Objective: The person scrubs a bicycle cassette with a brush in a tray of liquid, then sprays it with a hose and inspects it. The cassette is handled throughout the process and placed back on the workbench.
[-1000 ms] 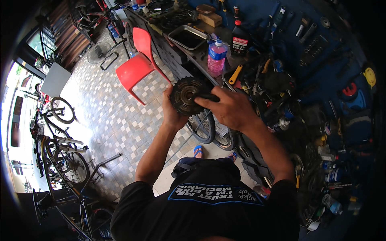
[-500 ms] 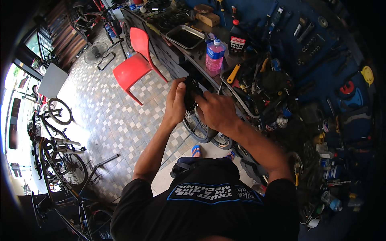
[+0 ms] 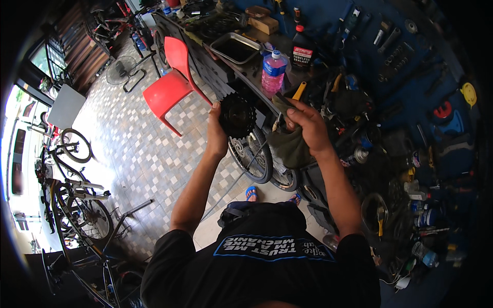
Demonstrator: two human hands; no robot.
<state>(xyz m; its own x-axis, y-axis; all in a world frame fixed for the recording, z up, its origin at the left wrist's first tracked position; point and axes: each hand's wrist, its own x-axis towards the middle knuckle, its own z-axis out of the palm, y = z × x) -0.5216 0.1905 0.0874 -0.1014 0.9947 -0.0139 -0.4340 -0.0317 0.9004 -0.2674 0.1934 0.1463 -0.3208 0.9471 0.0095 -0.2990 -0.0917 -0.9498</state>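
Note:
A black toothed bicycle cassette [image 3: 238, 114] is gripped at its left edge by my left hand [image 3: 216, 134], thumb along the rim. Its round face is turned up toward the view. To the right and apart from it, my right hand [image 3: 312, 128] is closed on a dark olive rag [image 3: 288, 148], which hangs below the fingers. A dark flat piece sticks out by the right fingertips; whether it is part of the rag I cannot tell. Below both hands stand bicycle wheels [image 3: 267, 167] with black tyres.
On the right runs a workbench with a metal tray [image 3: 236, 47], a bottle of pink liquid [image 3: 273, 74], a black red-capped bottle [image 3: 302, 47] and a yellow-handled tool [image 3: 300, 90]. Tools hang on the blue wall. A red chair [image 3: 169, 90] and a bicycle [image 3: 84, 205] are to the left.
My right hand has drawn away from the cassette to the right, and the rag now shows in it. The cassette has turned from edge-on to face-up in my left hand.

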